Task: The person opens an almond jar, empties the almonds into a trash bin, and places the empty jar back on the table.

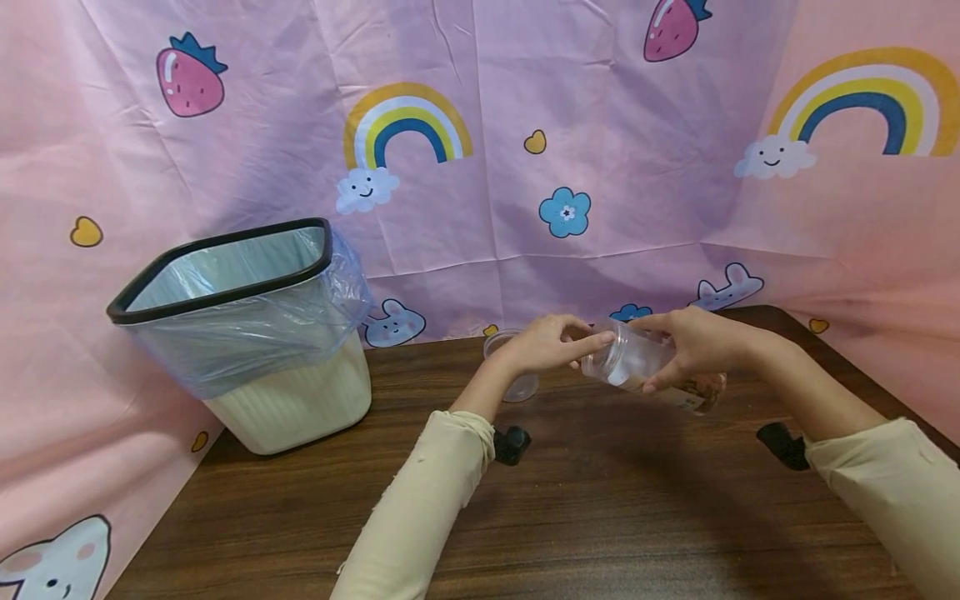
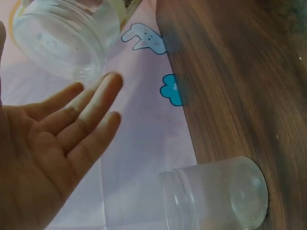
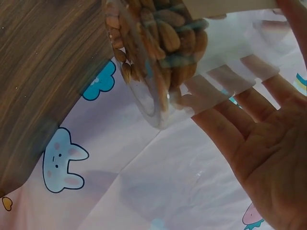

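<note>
My right hand (image 1: 701, 342) holds a clear plastic jar (image 1: 652, 358) tilted above the table, its thumb on the near side and fingers spread along the far side. Brown nuts that look like almonds (image 3: 170, 40) lie gathered at the jar's base end. The jar's clear top end (image 2: 57, 43) points toward my left hand (image 1: 543, 343). In the left wrist view that hand has its fingers extended, fingertips close to the rim; whether they touch it is unclear. A second clear jar (image 2: 216, 194) stands behind the left hand, partly hidden in the head view.
A cream bin (image 1: 300, 408) with a black rim and a bluish plastic liner stands at the left on the dark wooden table (image 1: 585, 517). A printed cloth (image 1: 510, 192) hangs behind the table. Small black devices (image 1: 512, 446) sit beside both sleeves.
</note>
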`<state>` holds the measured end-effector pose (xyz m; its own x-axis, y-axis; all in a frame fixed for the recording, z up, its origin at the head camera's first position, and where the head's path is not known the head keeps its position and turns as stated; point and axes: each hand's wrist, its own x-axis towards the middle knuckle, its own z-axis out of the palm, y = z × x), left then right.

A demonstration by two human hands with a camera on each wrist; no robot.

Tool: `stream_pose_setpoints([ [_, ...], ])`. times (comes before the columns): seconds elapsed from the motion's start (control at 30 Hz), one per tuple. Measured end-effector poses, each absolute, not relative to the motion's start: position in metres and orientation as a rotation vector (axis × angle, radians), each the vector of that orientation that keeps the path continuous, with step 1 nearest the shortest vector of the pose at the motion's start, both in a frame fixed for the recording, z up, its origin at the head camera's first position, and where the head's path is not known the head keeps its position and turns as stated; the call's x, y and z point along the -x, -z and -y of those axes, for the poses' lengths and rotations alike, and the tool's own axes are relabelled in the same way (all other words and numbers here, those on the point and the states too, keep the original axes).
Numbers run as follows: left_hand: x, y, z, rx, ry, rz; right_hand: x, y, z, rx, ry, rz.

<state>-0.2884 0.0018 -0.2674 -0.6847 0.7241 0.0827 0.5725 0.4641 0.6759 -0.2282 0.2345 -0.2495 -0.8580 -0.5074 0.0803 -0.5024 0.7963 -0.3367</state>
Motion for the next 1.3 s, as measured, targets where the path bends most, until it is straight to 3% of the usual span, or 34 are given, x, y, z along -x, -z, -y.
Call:
stream_pose_setpoints([
  [0.37, 0.2931, 0.2701, -0.0014, -1.587, -1.11, -2.334, 0.2279, 0.2474, -0.2366, 0.795, 0.52, -2.994],
  [0.97, 0.2874, 0.2668, -0.0007, -1.109, -0.959, -2.51, 0.2259, 0.2479, -0.2331, 0.836, 0.555, -2.927],
  [1.13, 0.2878, 0.2668, -0.0003, -1.114, -0.99, -2.507, 0.2257, 0.2476, -0.2345, 0.824, 0.538, -2.949],
  [1.3, 0.2899, 0.2664, 0.0021, -1.29, -1.089, -2.436, 0.2257, 0.2468, -0.2376, 0.792, 0.523, -2.967],
])
